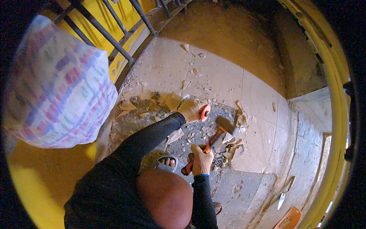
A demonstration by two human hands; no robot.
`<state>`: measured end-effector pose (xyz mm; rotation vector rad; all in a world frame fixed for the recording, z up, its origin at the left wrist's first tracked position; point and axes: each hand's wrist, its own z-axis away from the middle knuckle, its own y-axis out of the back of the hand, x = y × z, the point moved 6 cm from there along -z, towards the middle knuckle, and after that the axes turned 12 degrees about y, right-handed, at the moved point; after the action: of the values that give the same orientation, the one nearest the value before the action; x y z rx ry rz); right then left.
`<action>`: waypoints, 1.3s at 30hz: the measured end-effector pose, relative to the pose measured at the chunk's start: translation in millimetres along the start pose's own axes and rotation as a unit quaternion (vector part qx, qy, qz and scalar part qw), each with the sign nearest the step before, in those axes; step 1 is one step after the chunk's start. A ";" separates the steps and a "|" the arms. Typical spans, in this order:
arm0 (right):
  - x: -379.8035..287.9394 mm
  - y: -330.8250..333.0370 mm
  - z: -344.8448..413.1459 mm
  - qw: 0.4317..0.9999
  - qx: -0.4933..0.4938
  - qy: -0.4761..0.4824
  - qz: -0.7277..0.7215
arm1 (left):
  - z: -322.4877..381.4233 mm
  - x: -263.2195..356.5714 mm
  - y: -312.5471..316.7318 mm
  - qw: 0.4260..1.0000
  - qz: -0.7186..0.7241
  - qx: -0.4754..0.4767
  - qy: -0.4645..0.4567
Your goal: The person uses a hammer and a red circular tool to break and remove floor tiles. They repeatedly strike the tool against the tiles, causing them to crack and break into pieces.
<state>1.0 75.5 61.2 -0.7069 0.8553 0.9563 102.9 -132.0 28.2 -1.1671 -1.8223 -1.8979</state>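
My left hand [192, 110], in a knitted work glove, is closed on a chisel whose round red hand guard [205, 113] shows above the fist; the rest of the tool is hidden. My right hand [202, 160], gloved too, grips the black and orange handle of a hammer [226, 126]. The hammer's blurred head is to the right of the guard, apart from it, over broken tile pieces [228, 150]. Beneath both hands lies a rough grey patch of floor [197, 131] strewn with chips, bordered by beige floor tiles [257, 143].
A trowel [286, 193] and an orange tool [290, 219], only partly in view, lie at the lower right. A patterned cloth bundle [63, 86] stands large at the left, near metal bars [100, 28]. My sandalled foot [167, 162] rests beside the broken floor.
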 end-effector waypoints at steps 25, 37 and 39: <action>11.1 20.5 -15.6 0.993 -0.049 -0.057 0.087 | 13.3 -0.9 -17.9 0.992 -0.047 -0.116 0.024; 15.2 33.9 -4.8 0.998 0.000 -0.055 0.032 | 14.4 -18.9 -20.8 0.992 -0.099 -0.070 0.039; 12.5 39.1 -10.1 0.998 0.009 -0.052 0.022 | 3.7 -17.4 -22.1 0.991 -0.099 -0.055 0.066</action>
<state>-33.4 88.2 40.0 -0.6202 0.7899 1.0138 100.5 -130.5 -0.1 -0.8954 -1.8411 -2.1539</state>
